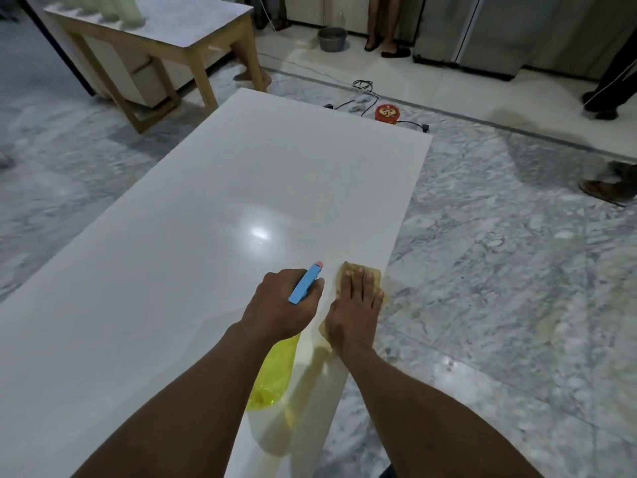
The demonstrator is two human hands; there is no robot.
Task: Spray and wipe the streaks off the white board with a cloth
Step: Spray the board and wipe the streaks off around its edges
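Note:
A large glossy white board [220, 215] lies flat over the marble floor and fills the middle of the head view. My left hand [281, 301] grips a spray bottle [274, 370] with a yellow see-through body and a blue nozzle head, held over the board near its right edge. Just to the right, my right hand [356, 301] lies flat, fingers spread, pressing a tan cloth [374, 276] onto the board at its right edge. Most of the cloth is hidden under the palm. No streaks are plain to see on the board.
A wooden table [162, 39] with a pale top stands at the back left. Cables and a red round tin [388, 113] lie beyond the board's far end. A grey bucket [332, 39] and several people's legs and feet stand at the back and right.

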